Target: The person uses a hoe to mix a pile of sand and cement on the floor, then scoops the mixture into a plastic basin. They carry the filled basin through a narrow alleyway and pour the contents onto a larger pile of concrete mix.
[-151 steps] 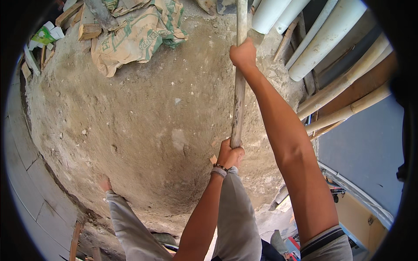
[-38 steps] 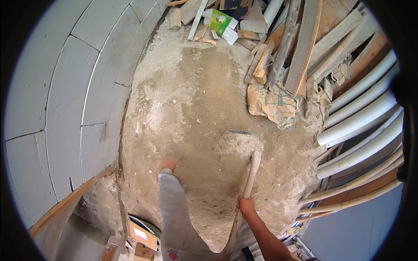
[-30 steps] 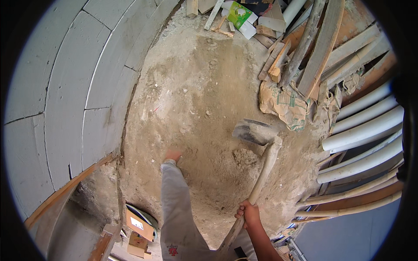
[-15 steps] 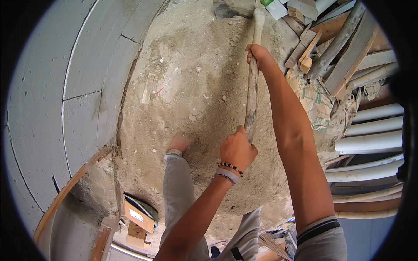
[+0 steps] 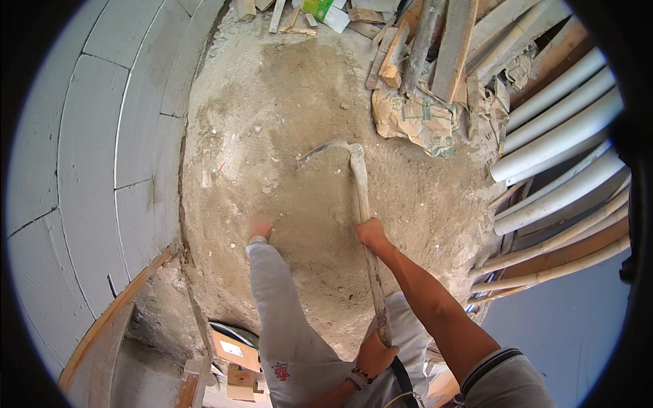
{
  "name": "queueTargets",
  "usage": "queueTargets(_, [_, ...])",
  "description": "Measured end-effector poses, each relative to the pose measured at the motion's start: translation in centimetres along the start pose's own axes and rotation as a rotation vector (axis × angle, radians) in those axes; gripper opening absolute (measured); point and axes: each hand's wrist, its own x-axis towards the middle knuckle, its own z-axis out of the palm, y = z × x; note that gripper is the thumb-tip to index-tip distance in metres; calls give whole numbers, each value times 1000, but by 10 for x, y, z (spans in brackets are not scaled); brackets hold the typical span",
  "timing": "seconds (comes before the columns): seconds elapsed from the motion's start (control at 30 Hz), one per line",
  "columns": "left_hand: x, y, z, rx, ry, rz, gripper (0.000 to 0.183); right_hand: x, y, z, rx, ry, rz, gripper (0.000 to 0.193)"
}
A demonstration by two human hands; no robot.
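A hoe (image 5: 362, 190) with a long, dirt-stained wooden handle slants across the ground in front of me. Its metal blade (image 5: 324, 149) points left and sits at the sandy soil; whether the edge is sunk in is hard to tell. My right hand (image 5: 371, 233) is wrapped round the middle of the handle. Lower down, close to my legs, my left hand (image 5: 376, 355) grips the handle's near end and wears bracelets at the wrist. My bare foot (image 5: 261, 228) stands on the soil (image 5: 299, 204), left of the hoe.
A grey block wall (image 5: 88, 129) runs along the left. Timber offcuts (image 5: 442, 54), a torn paper sack (image 5: 415, 122) and stacked white pipes (image 5: 558, 129) lie along the right. Cardboard boxes (image 5: 235, 350) sit at the lower left. More scraps (image 5: 292, 17) lie at the far end.
The hoe has come back toward me, its blade moving from the far edge to mid-ground. Both hands have drawn nearer my body, and the view has shifted.
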Motion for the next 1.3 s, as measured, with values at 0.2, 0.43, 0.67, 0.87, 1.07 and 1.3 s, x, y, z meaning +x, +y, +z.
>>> queueTargets(0.2, [-138, -73, -36, 233, 45, 118, 49, -147, 50, 26, 578, 50, 65, 28])
queueTargets(0.43, [-274, -134, -152, 790, -48, -179, 38, -339, 52, 43, 1356, -319, 543, 19])
queueTargets(0.67, [-204, -164, -165, 1012, 364, 172, 32, -352, 92, -55, 1782, -373, 355, 12])
queueTargets(0.87, [-127, -103, -180, 998, 211, 524, 34, -373, 120, -204, 1959, -138, -157, 11])
queueTargets(1.07, [-157, 49, -285, 1223, 408, 706, 35, -472, 108, -169, 2185, 327, -92, 14])
queueTargets(1.3, [-235, 225, -260, 2053, 50, 1023, 43, -599, 88, -14, 2772, 1092, 216, 25])
